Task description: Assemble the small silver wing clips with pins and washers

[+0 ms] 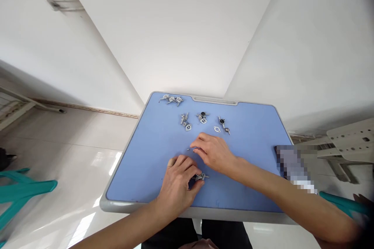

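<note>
My left hand (179, 181) rests on the blue desk top (152, 151) with its fingers curled round a small silver metal part (201, 177) that sticks out to the right. My right hand (213, 151) reaches left across the desk, fingers bent down and pinching at something small near a tiny dark screw (187, 149); what it pinches is hidden. Farther back lie small metal parts: a cluster (172, 99) at the far edge, and three groups (186, 121), (202, 117), (222, 123) with oval plates.
The desk has a grey rim (140, 208) and a pen groove (214, 101) at the far edge. A blurred-out object (293, 165) lies at the right edge. Teal chair parts (20, 190) stand left, a beige chair (350, 144) right. White walls behind.
</note>
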The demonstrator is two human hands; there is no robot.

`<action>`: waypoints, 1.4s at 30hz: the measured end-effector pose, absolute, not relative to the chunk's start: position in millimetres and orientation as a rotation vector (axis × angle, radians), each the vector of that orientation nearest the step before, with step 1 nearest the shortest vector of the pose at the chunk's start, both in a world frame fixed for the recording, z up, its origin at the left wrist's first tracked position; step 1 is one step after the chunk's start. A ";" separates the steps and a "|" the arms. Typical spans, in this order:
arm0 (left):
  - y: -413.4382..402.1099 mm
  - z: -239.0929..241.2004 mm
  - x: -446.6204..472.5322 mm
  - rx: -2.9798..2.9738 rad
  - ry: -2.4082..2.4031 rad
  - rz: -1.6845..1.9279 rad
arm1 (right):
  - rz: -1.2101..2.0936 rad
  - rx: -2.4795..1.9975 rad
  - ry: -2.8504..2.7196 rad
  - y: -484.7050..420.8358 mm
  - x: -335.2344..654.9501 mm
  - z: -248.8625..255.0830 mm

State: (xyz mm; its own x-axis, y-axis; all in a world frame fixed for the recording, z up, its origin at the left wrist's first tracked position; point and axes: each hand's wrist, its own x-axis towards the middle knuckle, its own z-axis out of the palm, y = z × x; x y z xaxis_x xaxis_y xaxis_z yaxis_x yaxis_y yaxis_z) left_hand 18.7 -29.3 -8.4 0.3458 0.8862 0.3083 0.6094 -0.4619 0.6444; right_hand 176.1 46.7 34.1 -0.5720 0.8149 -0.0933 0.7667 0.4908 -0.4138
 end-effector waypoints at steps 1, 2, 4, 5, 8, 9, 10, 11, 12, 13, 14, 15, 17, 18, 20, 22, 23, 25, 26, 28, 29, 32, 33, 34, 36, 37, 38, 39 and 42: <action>-29.3 -8.9 18.7 2.195 1.311 0.906 | 0.608 -1.410 -2.678 52.0 166.9 31.9; -29.2 -9.4 18.6 2.194 1.310 0.917 | 0.579 -1.425 -2.731 56.2 158.9 30.2; -29.0 -10.5 18.0 2.193 1.304 0.935 | 0.543 -1.439 -2.802 61.3 147.4 28.3; -29.0 -11.1 17.5 2.194 1.300 0.941 | 0.532 -1.444 -2.820 62.5 144.2 28.1; -29.2 -12.8 16.3 2.194 1.291 0.956 | 0.505 -1.476 -2.834 60.3 147.2 31.3; -29.3 -13.1 16.1 2.191 1.288 0.958 | 0.509 -1.493 -2.816 57.0 152.5 33.7; -29.5 -13.4 15.9 2.187 1.287 0.962 | 0.544 -1.508 -2.779 52.1 159.6 36.9; -29.6 -13.5 15.8 2.182 1.286 0.967 | 0.605 -1.522 -2.724 45.4 167.9 40.5; -29.8 -13.4 15.8 2.179 1.285 0.971 | 0.702 -1.523 -2.652 37.3 176.8 44.3; -29.9 -13.2 15.7 2.179 1.284 0.974 | 0.822 -1.526 -2.579 28.0 185.4 48.0; -29.9 -13.0 15.7 2.181 1.282 0.974 | 0.913 -1.534 -2.528 18.4 193.1 50.9; -30.0 -12.8 15.7 2.185 1.279 0.971 | 0.971 -1.528 -2.506 9.1 199.5 52.9; -29.9 -12.4 15.6 2.197 1.273 0.959 | 0.991 -1.522 -2.491 -5.7 207.4 53.3; -29.8 -12.4 15.5 2.202 1.272 0.954 | 0.976 -1.523 -2.487 -10.3 208.9 51.7; -29.5 -12.8 15.2 2.211 1.276 0.956 | 0.944 -1.520 -2.482 -13.7 208.6 46.7; -29.2 -13.5 14.9 2.219 1.277 0.967 | 0.936 -1.498 -2.484 -11.4 206.5 41.3; -29.0 -13.9 14.7 2.223 1.274 0.968 | 0.941 -1.488 -2.483 -9.1 205.5 39.2; -28.7 -14.5 14.4 2.228 1.268 0.960 | 0.959 -1.490 -2.469 -4.2 204.3 36.7; -28.6 -14.6 14.4 2.228 1.266 0.952 | 0.973 -1.500 -2.459 -2.0 204.0 36.2; -28.4 -14.8 14.3 2.222 1.266 0.943 | 1.016 -1.525 -2.438 2.0 203.3 36.1; -28.3 -14.9 14.4 2.221 1.267 0.943 | 1.041 -1.536 -2.430 3.8 202.9 36.3; -27.9 -15.4 14.6 2.225 1.271 0.942 | 1.117 -1.548 -2.416 8.8 200.4 37.5; -27.8 -15.6 14.6 2.227 1.272 0.941 | 1.139 -1.551 -2.413 10.5 199.3 38.1; -27.7 -15.8 14.6 2.228 1.273 0.942 | 1.159 -1.559 -2.414 12.2 198.1 39.0; -27.5 -15.9 14.5 2.227 1.273 0.941 | 1.195 -1.598 -2.417 15.7 195.7 41.6; -27.4 -15.8 14.3 2.226 1.273 0.940 | 1.215 -1.629 -2.419 17.7 194.3 43.4; -27.3 -15.7 14.1 2.227 1.273 0.938 | 1.238 -1.665 -2.425 20.0 192.8 45.4; -27.3 -15.5 13.8 2.231 1.272 0.932 | 1.261 -1.707 -2.435 22.6 191.0 47.7; -27.2 -14.9 13.0 2.241 1.267 0.909 | 1.312 -1.863 -2.508 32.7 183.1 55.4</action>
State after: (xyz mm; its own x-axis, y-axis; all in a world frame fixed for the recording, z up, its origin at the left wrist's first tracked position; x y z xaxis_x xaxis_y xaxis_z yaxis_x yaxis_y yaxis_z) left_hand 13.0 -27.2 -14.9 0.3747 0.8631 0.3385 0.5968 -0.5040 0.6244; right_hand 183.1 32.7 55.4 -0.3745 0.7070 -0.5999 0.8960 0.1094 -0.4303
